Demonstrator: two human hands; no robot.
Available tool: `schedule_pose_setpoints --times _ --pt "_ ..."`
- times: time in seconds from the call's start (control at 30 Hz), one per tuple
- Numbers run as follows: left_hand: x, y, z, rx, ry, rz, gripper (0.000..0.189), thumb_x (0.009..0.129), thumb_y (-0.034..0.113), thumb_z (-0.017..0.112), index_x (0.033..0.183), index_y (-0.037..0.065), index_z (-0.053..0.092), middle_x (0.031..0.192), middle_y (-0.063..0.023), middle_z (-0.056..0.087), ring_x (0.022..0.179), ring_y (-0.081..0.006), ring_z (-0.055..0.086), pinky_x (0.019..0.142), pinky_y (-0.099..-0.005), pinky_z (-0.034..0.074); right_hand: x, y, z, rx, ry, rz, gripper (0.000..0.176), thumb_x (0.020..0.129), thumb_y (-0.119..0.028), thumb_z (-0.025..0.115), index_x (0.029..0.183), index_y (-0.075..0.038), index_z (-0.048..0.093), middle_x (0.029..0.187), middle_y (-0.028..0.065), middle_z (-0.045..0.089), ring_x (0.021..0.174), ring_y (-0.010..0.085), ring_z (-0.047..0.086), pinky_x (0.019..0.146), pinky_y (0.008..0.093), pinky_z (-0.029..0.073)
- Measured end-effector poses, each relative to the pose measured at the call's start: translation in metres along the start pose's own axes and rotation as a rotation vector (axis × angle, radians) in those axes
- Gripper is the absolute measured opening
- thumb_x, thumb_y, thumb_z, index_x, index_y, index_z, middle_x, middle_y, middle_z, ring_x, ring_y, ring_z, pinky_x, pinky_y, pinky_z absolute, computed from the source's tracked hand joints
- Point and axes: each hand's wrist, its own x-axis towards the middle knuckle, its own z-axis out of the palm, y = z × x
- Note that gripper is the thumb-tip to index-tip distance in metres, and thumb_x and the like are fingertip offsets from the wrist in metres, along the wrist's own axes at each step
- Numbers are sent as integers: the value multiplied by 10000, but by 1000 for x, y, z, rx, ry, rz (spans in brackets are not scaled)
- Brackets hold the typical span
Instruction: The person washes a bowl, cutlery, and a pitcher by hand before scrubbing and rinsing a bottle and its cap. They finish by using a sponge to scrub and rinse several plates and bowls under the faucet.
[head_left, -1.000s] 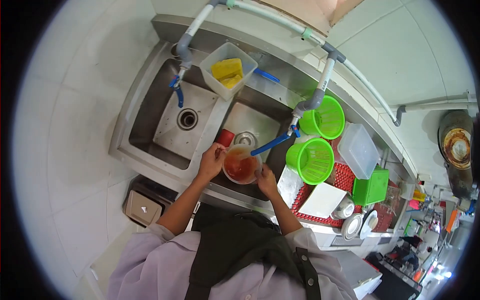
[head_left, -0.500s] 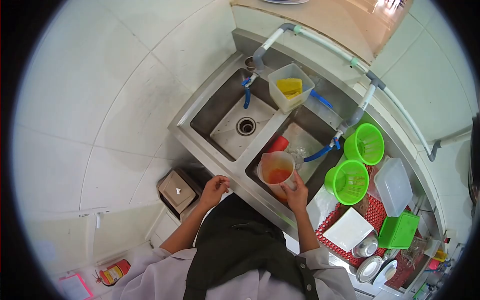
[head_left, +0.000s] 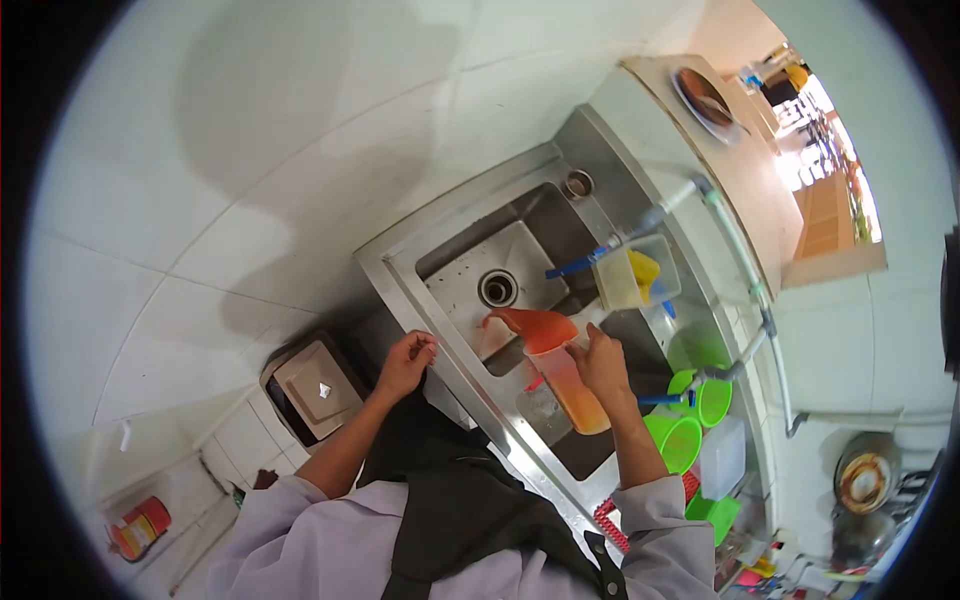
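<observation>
The jug [head_left: 567, 388] is tipped right of and below the drain [head_left: 498, 289], gripped near its rim by the right hand [head_left: 602, 364], red liquid [head_left: 543, 325] streaming drainward. The left hand [head_left: 406, 366], left of the drain, curls half-open, nothing seen inside. A low, steady tilt should limit splashing.

Translucent smooth plastic pitcher [head_left: 580, 400], brushed-looking metal sink [head_left: 402, 300] with a soft sheen, glossy plastic baskets [head_left: 680, 440], matt cloth apron [head_left: 450, 520], creased matt cloth shirt [head_left: 310, 545], smooth glossy wall tiles [head_left: 120, 230], smooth plastic pipe [head_left: 738, 248]
</observation>
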Motion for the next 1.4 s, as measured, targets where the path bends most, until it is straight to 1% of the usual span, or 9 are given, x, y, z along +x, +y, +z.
schedule_pose_setpoints --times 0.53,0.7,0.83,0.97,1.1,1.17,1.27,1.33,1.4 --pt "41 11 -98 -32 134 27 106 925 76 535 998 8 571 790 -35 601 701 -97 566 671 -240 483 135 -79 29 -474 -139 93 353 753 -287 744 918 14 657 934 250 660 892 403 647 784 447 529" --pt "43 24 -67 -83 -130 -202 140 910 87 556 1030 19 580 768 -38 612 662 -87 561 575 -232 480 125 -79 43 -491 -123 126 399 747 -292 749 997 -2 640 921 252 661 863 397 653 748 459 526" --pt "40 48 -2 -101 -535 -170 253 897 119 576 1127 15 560 882 -64 641 737 -137 617 696 -266 517 63 -74 29 -187 195 37 332 846 -194 619 1121 -15 566 938 213 671 814 366 667 672 444 524" --pt "22 81 66 59 -565 256 289 880 140 609 1130 6 556 961 -74 639 879 -198 625 808 -324 497 5 -91 11 525 216 335 393 876 -146 621 1235 -17 526 922 161 652 781 271 676 690 366 530" --pt "18 117 97 285 -409 370 288 867 199 641 1060 -6 583 942 -101 633 895 -232 622 814 -353 482 -22 -84 23 1090 352 125 353 896 -57 570 1242 1 526 922 90 617 754 163 645 680 286 512" --pt "24 116 95 331 -386 261 294 865 215 648 1051 -4 585 920 -89 634 891 -210 621 795 -338 480 -35 -89 -7 889 109 -259 277 891 -56 556 1160 9 565 848 95 656 741 125 617 669 294 493" --pt "36 116 85 164 -424 165 275 875 234 645 1015 3 591 868 -43 624 812 -142 593 731 -300 472 7 -8 -48 757 9 -160 200 878 -22 521 1054 23 606 831 84 662 759 152 628 681 312 496" --pt "28 140 78 -103 -265 35 262 887 258 640 924 2 604 788 -2 597 704 -76 533 640 -255 444 56 39 -71 334 577 -12 186 857 -83 539 984 8 641 836 158 682 762 329 661 691 397 508" --pt "25 151 64 -69 -216 63 298 871 312 651 867 18 601 759 13 568 685 -67 503 625 -230 411 115 110 -66 76 575 32 321 817 -123 598 1119 -13 595 1054 203 638 986 351 612 838 415 497"
